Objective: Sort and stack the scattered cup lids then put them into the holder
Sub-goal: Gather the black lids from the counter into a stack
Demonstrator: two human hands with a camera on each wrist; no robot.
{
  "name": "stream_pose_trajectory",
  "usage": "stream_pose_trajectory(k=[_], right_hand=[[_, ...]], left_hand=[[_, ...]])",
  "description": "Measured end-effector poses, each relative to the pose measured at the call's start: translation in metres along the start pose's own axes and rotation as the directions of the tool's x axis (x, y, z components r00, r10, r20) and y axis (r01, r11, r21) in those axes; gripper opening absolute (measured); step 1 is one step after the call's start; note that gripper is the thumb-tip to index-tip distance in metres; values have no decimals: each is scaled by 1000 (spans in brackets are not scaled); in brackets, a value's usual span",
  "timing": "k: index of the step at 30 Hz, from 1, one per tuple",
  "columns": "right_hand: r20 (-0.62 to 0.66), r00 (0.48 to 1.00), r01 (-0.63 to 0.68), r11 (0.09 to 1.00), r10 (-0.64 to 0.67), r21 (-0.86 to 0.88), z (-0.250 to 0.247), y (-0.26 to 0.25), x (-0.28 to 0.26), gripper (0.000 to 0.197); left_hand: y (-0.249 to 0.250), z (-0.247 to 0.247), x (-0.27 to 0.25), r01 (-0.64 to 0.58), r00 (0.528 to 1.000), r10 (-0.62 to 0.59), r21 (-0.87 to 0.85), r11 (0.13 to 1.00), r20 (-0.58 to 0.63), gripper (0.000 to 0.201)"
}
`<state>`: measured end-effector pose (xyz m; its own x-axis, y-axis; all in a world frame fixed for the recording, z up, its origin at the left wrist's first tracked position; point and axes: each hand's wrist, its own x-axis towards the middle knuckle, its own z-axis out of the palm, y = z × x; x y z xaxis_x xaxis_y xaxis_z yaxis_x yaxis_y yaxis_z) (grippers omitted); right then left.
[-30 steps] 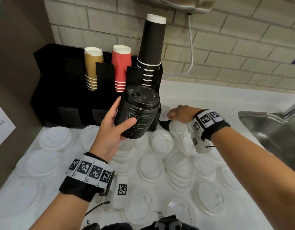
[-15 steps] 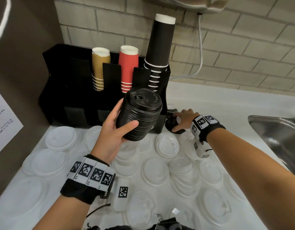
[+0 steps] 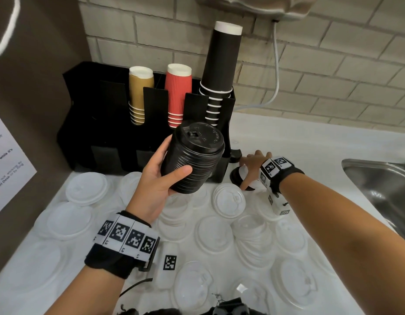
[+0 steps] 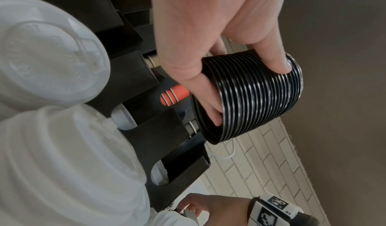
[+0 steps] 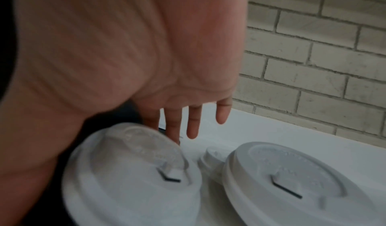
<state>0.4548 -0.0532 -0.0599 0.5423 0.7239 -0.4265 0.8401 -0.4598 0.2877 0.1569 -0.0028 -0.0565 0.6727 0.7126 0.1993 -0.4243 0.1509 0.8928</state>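
My left hand (image 3: 159, 180) grips a tall stack of black lids (image 3: 193, 158), tilted, in front of the black holder (image 3: 101, 123); the left wrist view shows fingers and thumb wrapped round the stack of black lids (image 4: 261, 100). Just right of the holder my right hand (image 3: 252, 168) reaches down over a small white lid (image 3: 244, 172) lying on a black lid (image 3: 233, 177). Thumb and index finger pinch the white lid (image 5: 129, 163) across its width, and the other fingers (image 5: 193, 127) stay straight. Several white lids (image 3: 228, 200) lie scattered over the counter.
The holder's slots carry stacks of tan cups (image 3: 140, 94), red cups (image 3: 177, 94) and black cups (image 3: 222, 71). A steel sink (image 3: 379, 185) is at the right. A brick wall is behind, and a brown panel with a paper notice (image 3: 8, 164) is on the left.
My right hand has slid along the counter from the white lids to the lids beside the holder's right end and taken hold there. The left hand keeps the black stack in the same place.
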Motion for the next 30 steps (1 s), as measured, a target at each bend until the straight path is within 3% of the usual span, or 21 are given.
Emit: stream_pose_trajectory(k=[4, 8, 12, 15, 18, 20, 22, 25, 30], right_hand=[[-75, 997, 33, 995, -26, 98, -7, 1, -11, 71], [-221, 975, 79, 896, 22, 437, -15, 11, -27, 56], [-404, 914, 325, 517, 44, 792, -23, 22, -47, 51], [-542, 832, 501, 258, 120, 826, -35, 18, -72, 44], [-615, 785, 607, 101, 82, 788, -48, 10, -101, 36], [-663, 748, 662, 84, -19, 745, -56, 2, -120, 39], [-696, 704, 710, 122, -140, 694, -62, -4, -136, 46], [-692, 676, 736, 220, -252, 640, -71, -10, -153, 52], [-718, 619, 773, 406, -317, 487, -76, -20, -157, 53]], left_hand=[[3, 2, -3, 4, 1000, -4, -1, 1000, 0, 73], [5, 4, -5, 4, 1000, -4, -4, 1000, 5, 76], [4, 8, -6, 7, 1000, -7, -1, 1000, 18, 71], [2, 13, -8, 9, 1000, -9, 11, 1000, 29, 66], [2, 18, -8, 18, 1000, -18, 17, 1000, 19, 66], [3, 21, -9, 19, 1000, -20, 29, 999, 12, 66], [3, 23, -10, 22, 1000, -23, 41, 999, 11, 68], [3, 26, -11, 24, 1000, -25, 70, 997, 9, 73], [4, 31, -12, 16, 1000, -16, 125, 992, 1, 70]])
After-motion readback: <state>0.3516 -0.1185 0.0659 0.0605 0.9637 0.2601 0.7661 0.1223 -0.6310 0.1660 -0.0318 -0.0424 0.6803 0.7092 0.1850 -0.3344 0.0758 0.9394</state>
